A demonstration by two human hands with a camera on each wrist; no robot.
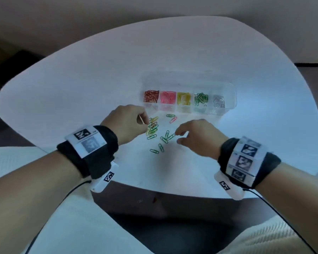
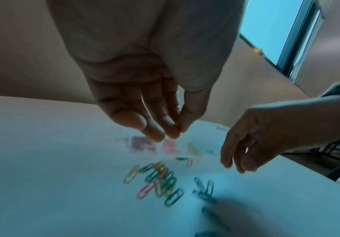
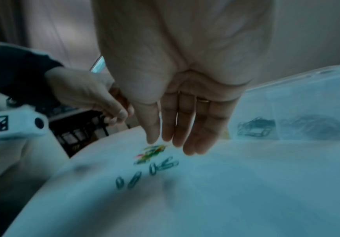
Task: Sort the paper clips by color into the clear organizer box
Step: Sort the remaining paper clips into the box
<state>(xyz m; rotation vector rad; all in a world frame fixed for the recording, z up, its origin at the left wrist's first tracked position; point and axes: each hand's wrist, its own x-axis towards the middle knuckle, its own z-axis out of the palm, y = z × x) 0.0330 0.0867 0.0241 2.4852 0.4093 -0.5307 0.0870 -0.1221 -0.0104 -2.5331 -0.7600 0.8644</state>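
The clear organizer box (image 1: pixel 232 92) lies on the white table beyond my hands, its five compartments holding dark red, pink, yellow, green and silver clips. A pile of mixed green, yellow and pink clips (image 1: pixel 152 128) lies in front of it. Loose green clips (image 1: pixel 164 138) are scattered to the pile's right. My left hand (image 1: pixel 145 123) hovers at the pile's left edge, thumb and fingertips pinched on a thin pale clip (image 1: pixel 141 119) seen edge-on. My right hand (image 1: pixel 178 137) hangs over the green clips (image 3: pixel 165 165) with straight fingers (image 3: pixel 185 128) holding nothing.
A pink clip (image 1: pixel 173 119) and a green clip (image 1: pixel 170 115) lie apart, between the pile and the box. The table's rounded front edge (image 1: pixel 154 191) is close to my wrists. Cables run from both wrist bands. A window (image 2: pixel 276 28) is off to one side.
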